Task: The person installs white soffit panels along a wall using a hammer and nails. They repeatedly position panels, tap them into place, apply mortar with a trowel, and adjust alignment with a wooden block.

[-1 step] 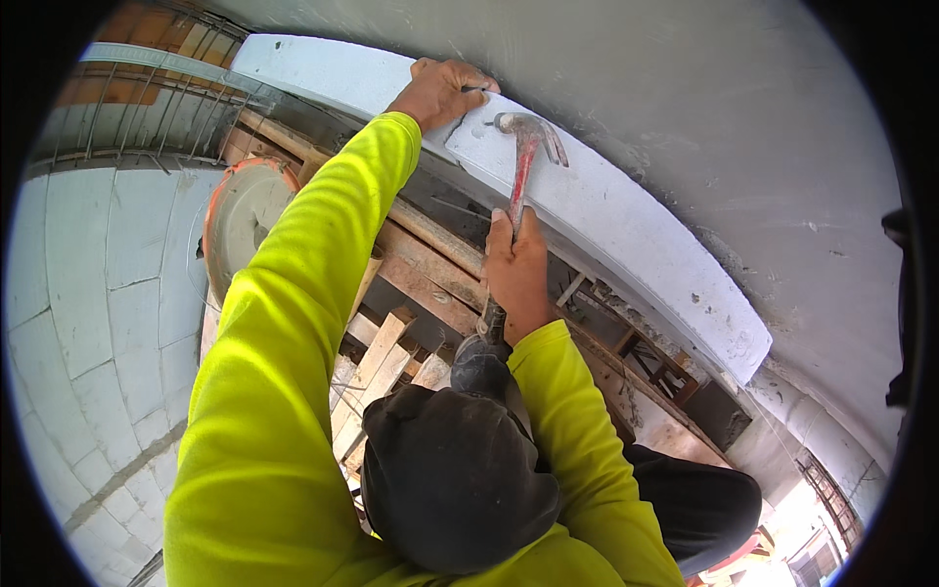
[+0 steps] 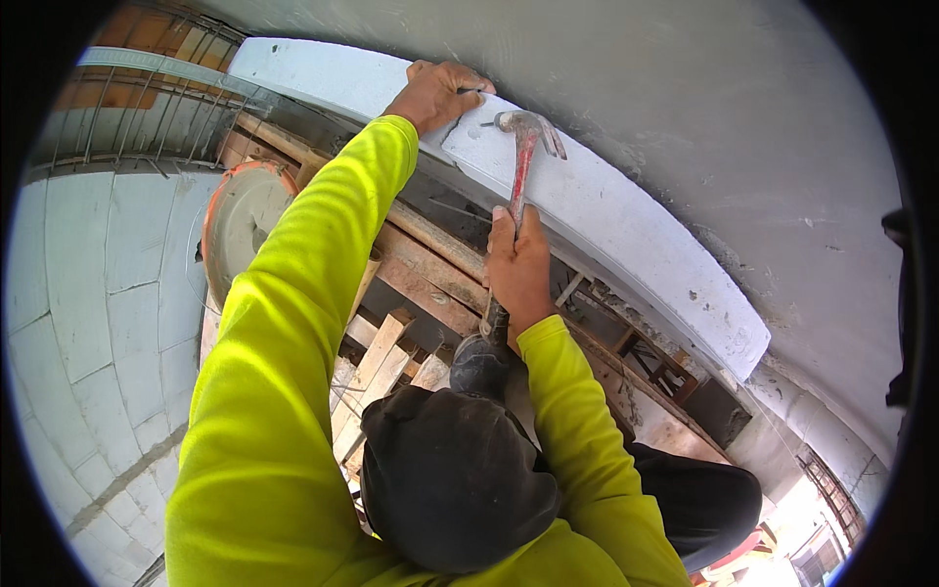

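Note:
Two pale blocks run along the grey wall: the left block point(image 2: 323, 76) and the longer right block point(image 2: 636, 215), with a dark joint between their ends. Over that joint, my left hand point(image 2: 440, 95) rests on the blocks' top, its fingers curled and thumb close to the forefinger. A small dark bit shows between the fingertips; what it is I cannot make out. My right hand point(image 2: 520, 269) is wrapped round the red, worn handle of a claw hammer point(image 2: 525, 147). The hammer's metal head is over the right block, close to my left hand. A small dark stub shows beside its striking face.
Grey plastered wall point(image 2: 743, 127) rises behind the blocks. An orange-rimmed round tub point(image 2: 210, 235) of grey mortar stands at left, near pale block walling point(image 2: 108, 293). Wooden planks point(image 2: 377, 367) and beams lie below my arms. Steel bars point(image 2: 127, 117) show at upper left.

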The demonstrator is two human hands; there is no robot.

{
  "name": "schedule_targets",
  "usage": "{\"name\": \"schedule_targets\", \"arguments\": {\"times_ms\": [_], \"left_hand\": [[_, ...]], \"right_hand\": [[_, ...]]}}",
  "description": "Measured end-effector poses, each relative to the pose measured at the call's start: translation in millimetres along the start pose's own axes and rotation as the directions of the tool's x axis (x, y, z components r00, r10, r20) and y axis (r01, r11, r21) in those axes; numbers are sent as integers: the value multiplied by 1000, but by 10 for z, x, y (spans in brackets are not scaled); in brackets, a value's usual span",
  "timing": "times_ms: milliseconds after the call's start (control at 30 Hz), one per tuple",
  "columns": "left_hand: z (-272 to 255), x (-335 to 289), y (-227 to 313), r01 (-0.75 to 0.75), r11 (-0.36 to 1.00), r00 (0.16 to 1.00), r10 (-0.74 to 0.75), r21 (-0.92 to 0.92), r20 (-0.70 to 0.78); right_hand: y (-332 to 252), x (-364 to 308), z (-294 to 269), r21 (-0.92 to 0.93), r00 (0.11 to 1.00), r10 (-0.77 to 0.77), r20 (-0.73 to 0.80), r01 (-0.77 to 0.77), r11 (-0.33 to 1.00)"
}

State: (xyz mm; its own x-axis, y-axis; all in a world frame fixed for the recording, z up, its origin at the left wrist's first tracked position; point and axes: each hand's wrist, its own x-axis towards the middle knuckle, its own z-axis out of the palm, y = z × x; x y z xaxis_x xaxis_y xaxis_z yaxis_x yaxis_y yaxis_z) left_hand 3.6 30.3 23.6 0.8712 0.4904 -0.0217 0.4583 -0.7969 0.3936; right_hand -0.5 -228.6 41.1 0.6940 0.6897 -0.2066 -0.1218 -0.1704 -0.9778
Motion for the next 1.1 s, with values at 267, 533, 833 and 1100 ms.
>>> {"name": "schedule_targets", "arguments": {"times_ms": [267, 533, 833, 1100], "left_hand": [[-9, -2, 4, 49, 998, 998, -51, -49, -43], [-40, 1, 28, 89, 990, 996, -87, -110, 24], [62, 114, -131, 120, 972, 992, -107, -200, 72], [80, 190, -231, 102, 971, 990, -79, -218, 115]], "right_hand": [[113, 26, 77, 171, 934, -321, -158, 346, 923], [132, 60, 36, 43, 974, -201, -101, 206, 978], [223, 102, 67, 113, 965, -215, -147, 233, 966], [180, 148, 118, -10, 960, -261, -98, 261, 965]]}}
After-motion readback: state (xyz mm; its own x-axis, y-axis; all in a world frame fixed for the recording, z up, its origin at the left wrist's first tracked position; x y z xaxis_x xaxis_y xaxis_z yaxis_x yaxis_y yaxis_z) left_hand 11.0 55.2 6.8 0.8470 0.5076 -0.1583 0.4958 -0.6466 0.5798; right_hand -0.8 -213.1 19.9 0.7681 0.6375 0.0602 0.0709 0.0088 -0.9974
